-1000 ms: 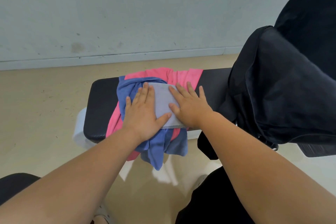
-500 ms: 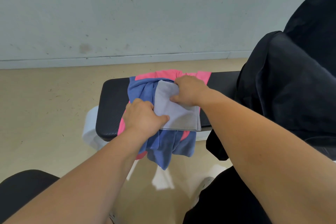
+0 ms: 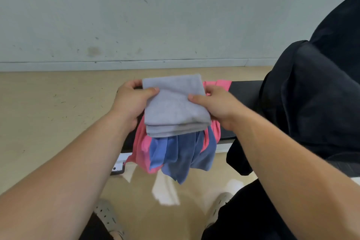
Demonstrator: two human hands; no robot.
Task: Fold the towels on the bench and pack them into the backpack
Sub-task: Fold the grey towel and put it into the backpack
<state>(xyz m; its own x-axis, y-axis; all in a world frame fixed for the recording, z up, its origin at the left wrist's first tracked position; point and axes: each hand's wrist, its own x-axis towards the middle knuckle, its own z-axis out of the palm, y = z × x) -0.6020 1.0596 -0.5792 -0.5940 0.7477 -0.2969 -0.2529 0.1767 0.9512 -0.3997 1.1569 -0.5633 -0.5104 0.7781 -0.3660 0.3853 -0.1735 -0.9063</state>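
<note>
Here, both hands gripped a folded grey towel (image 3: 176,104), lifted above the bench (image 3: 244,91). The left hand (image 3: 131,103) pinched its left edge, thumb on top and fingers curled underneath; the right hand (image 3: 216,103) clamped the right edge the same way. Beneath it, a blue towel (image 3: 181,154) and a pink towel (image 3: 141,148) lay crumpled on the bench, draping over its near edge. The black backpack (image 3: 311,93) stood on the bench just right of the hands, apart from the grey towel.
</note>
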